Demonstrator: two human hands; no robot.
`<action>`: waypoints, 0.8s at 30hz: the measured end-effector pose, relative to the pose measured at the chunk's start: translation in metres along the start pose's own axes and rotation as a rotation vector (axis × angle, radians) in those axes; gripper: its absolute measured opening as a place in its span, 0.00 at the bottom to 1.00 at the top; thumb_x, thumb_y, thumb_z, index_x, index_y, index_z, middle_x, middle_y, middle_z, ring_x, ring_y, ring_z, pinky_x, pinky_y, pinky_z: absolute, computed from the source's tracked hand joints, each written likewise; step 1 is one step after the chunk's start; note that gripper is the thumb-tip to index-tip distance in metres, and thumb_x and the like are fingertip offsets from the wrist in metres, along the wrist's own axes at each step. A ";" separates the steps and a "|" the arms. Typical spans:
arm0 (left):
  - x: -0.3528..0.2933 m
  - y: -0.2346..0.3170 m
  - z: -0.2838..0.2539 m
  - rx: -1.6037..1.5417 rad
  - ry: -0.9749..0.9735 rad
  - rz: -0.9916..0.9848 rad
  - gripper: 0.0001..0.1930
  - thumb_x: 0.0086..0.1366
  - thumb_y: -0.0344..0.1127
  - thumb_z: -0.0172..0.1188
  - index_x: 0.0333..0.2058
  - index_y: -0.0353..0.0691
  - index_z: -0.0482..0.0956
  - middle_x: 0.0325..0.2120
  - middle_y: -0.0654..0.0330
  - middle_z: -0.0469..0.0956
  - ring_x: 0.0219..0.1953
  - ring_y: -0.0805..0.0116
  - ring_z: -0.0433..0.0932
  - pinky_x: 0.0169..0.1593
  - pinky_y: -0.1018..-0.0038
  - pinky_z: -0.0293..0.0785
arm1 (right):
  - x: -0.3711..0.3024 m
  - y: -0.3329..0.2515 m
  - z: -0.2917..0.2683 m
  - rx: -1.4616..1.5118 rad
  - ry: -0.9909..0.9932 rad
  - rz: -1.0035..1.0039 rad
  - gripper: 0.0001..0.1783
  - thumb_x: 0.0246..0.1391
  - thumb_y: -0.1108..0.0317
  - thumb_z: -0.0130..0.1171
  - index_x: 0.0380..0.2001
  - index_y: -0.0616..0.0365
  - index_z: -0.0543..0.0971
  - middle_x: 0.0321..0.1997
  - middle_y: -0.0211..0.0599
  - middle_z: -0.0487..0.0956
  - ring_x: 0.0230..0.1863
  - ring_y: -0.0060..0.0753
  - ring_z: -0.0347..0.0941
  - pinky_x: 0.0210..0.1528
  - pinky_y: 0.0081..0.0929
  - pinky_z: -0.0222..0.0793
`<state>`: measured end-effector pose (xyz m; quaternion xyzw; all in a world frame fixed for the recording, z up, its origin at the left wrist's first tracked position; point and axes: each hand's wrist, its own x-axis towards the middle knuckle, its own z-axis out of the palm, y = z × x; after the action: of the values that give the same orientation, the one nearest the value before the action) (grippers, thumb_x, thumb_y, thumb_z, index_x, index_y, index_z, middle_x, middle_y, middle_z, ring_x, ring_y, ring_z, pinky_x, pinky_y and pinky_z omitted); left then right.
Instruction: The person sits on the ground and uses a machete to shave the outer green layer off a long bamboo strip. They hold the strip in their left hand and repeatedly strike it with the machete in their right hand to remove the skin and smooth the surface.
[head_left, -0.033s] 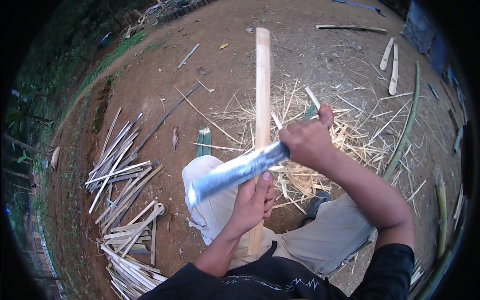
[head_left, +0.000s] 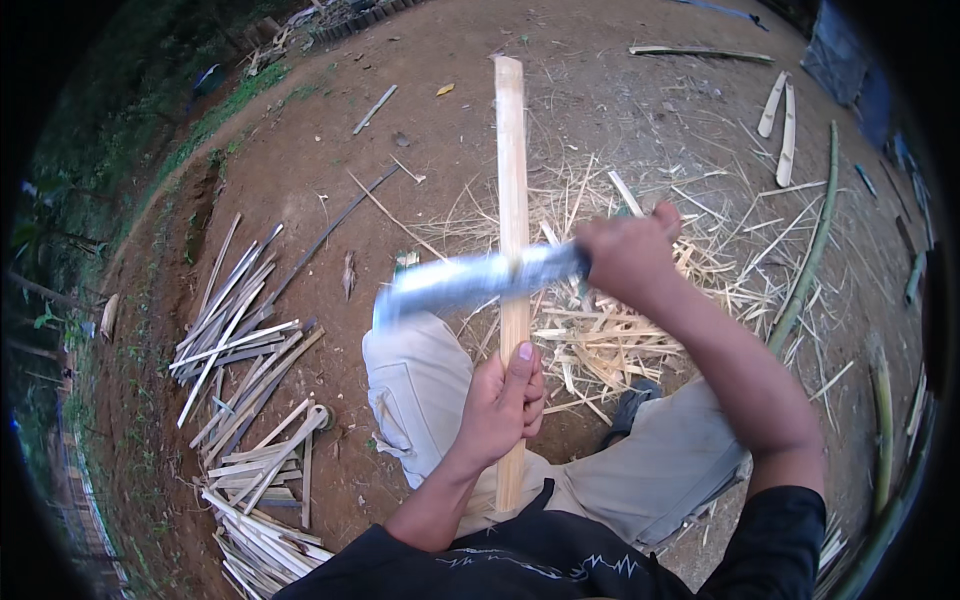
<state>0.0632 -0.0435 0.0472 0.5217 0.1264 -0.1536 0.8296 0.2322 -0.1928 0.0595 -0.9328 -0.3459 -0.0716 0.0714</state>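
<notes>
A pale split bamboo strip point(head_left: 511, 150) points away from me, its near end by my lap. My left hand point(head_left: 498, 408) is closed around its lower part, thumb lying along the face. In my right hand point(head_left: 630, 258), closed on the handle, is a broad machete point(head_left: 455, 284). Its blade, smeared by motion, points left and crosses the strip above my left hand. Whether the edge bites into the bamboo cannot be made out.
Thin bamboo shavings point(head_left: 610, 345) litter the ground beyond my knees. Piles of split strips point(head_left: 235, 310) lie at left. A long green bamboo pole point(head_left: 815, 250) and two short split pieces point(head_left: 787, 140) lie at right. A sandal point(head_left: 630, 410) shows by my leg.
The machete has moved farther from me along the bamboo strip, with my right hand slightly up and right. The strip's far end has tipped a little left. My left hand keeps its hold.
</notes>
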 end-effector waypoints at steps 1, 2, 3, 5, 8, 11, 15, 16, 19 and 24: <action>-0.006 0.002 -0.002 -0.022 -0.006 -0.012 0.16 0.75 0.48 0.40 0.33 0.43 0.61 0.17 0.70 0.53 0.12 0.83 0.50 0.14 0.83 0.49 | 0.014 0.017 -0.020 -0.065 -0.078 0.214 0.07 0.54 0.67 0.52 0.29 0.53 0.79 0.27 0.37 0.80 0.31 0.37 0.80 0.37 0.40 0.74; -0.010 0.002 0.002 0.020 -0.046 -0.053 0.16 0.75 0.48 0.40 0.33 0.43 0.61 0.17 0.70 0.54 0.12 0.83 0.51 0.13 0.83 0.49 | 0.019 0.052 -0.016 -0.114 0.055 0.228 0.08 0.54 0.67 0.52 0.30 0.54 0.80 0.28 0.39 0.80 0.30 0.38 0.79 0.36 0.41 0.75; -0.010 -0.004 0.006 0.008 -0.043 -0.059 0.16 0.75 0.48 0.40 0.33 0.43 0.61 0.17 0.70 0.54 0.12 0.83 0.51 0.13 0.83 0.49 | 0.015 0.053 -0.012 -0.103 0.032 0.284 0.08 0.54 0.67 0.52 0.30 0.54 0.80 0.28 0.39 0.80 0.30 0.39 0.79 0.36 0.41 0.75; -0.004 -0.014 0.005 0.000 -0.013 -0.051 0.16 0.75 0.48 0.41 0.33 0.42 0.61 0.17 0.70 0.55 0.11 0.83 0.51 0.13 0.83 0.49 | 0.018 0.043 -0.011 -0.062 0.007 0.376 0.08 0.54 0.67 0.52 0.30 0.55 0.80 0.28 0.40 0.80 0.30 0.40 0.79 0.37 0.41 0.75; -0.003 -0.020 0.000 0.034 -0.060 -0.074 0.16 0.75 0.48 0.41 0.33 0.43 0.61 0.17 0.70 0.55 0.12 0.83 0.51 0.14 0.83 0.50 | 0.002 0.014 -0.002 -0.040 -0.109 0.083 0.09 0.53 0.66 0.50 0.29 0.55 0.79 0.27 0.42 0.79 0.30 0.42 0.80 0.36 0.39 0.74; -0.011 -0.017 -0.010 0.108 -0.047 -0.134 0.16 0.75 0.48 0.41 0.33 0.43 0.61 0.17 0.70 0.55 0.13 0.83 0.51 0.14 0.83 0.50 | 0.014 0.032 -0.015 -0.119 -0.098 0.282 0.10 0.53 0.67 0.50 0.32 0.54 0.81 0.26 0.34 0.81 0.27 0.37 0.80 0.29 0.37 0.74; -0.007 -0.031 -0.017 0.046 -0.127 -0.175 0.15 0.74 0.49 0.41 0.34 0.43 0.62 0.18 0.71 0.54 0.13 0.84 0.51 0.14 0.83 0.49 | 0.009 0.072 0.001 0.025 -0.142 0.436 0.09 0.53 0.68 0.52 0.31 0.56 0.81 0.26 0.41 0.80 0.26 0.41 0.79 0.33 0.44 0.76; -0.006 -0.038 -0.025 0.045 -0.081 -0.178 0.15 0.74 0.49 0.41 0.34 0.43 0.62 0.18 0.71 0.54 0.13 0.83 0.51 0.14 0.83 0.49 | 0.008 0.036 -0.003 -0.013 -0.179 0.349 0.08 0.52 0.68 0.52 0.29 0.55 0.80 0.25 0.41 0.80 0.27 0.43 0.79 0.33 0.42 0.75; -0.017 -0.024 -0.014 0.027 -0.072 -0.115 0.16 0.74 0.49 0.41 0.34 0.44 0.62 0.18 0.71 0.53 0.13 0.84 0.50 0.14 0.83 0.48 | 0.000 0.019 0.015 -0.116 -0.079 -0.085 0.10 0.56 0.67 0.48 0.30 0.53 0.80 0.26 0.39 0.80 0.27 0.39 0.79 0.38 0.48 0.75; -0.022 -0.024 -0.026 0.056 -0.125 -0.163 0.16 0.74 0.50 0.41 0.33 0.43 0.61 0.17 0.71 0.53 0.13 0.84 0.50 0.15 0.84 0.48 | 0.011 0.047 -0.011 0.106 -0.174 0.502 0.10 0.57 0.64 0.51 0.35 0.54 0.81 0.27 0.38 0.81 0.28 0.39 0.80 0.35 0.43 0.76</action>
<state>0.0329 -0.0265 0.0245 0.5221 0.1120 -0.2565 0.8057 0.2708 -0.2232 0.0683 -0.9870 -0.1119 0.0469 0.1055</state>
